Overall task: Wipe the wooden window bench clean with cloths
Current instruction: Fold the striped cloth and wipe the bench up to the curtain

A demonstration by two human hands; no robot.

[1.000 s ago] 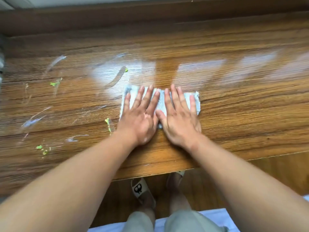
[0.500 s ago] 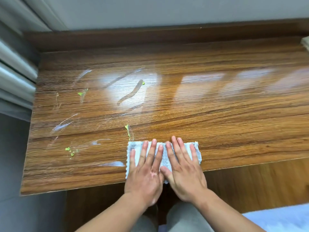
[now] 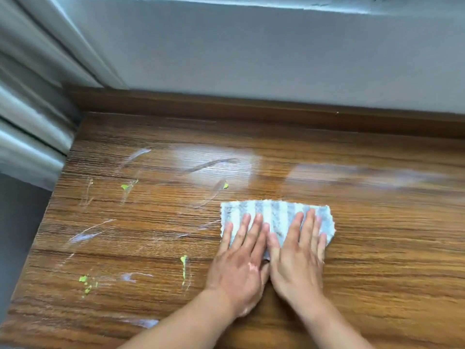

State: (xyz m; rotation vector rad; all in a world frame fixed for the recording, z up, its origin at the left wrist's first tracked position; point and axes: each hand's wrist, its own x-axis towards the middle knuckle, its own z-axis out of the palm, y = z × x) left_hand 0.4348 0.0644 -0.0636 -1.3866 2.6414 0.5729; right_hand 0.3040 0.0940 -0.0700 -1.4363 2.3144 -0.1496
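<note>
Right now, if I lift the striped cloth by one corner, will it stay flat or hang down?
The striped cloth would probably droop: it looks thin and soft, with frayed, uneven edges. It seems light, lying flat under the left hand and the right hand. On the glossy wooden bench it likely slides easily when pushed.

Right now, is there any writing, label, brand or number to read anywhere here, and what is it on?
None: no text shows anywhere.
Cloth: grey and white stripes only, no tag or label in view.
Bench: wood grain, white smears and green specks, no print.
Wall: plain.
</note>
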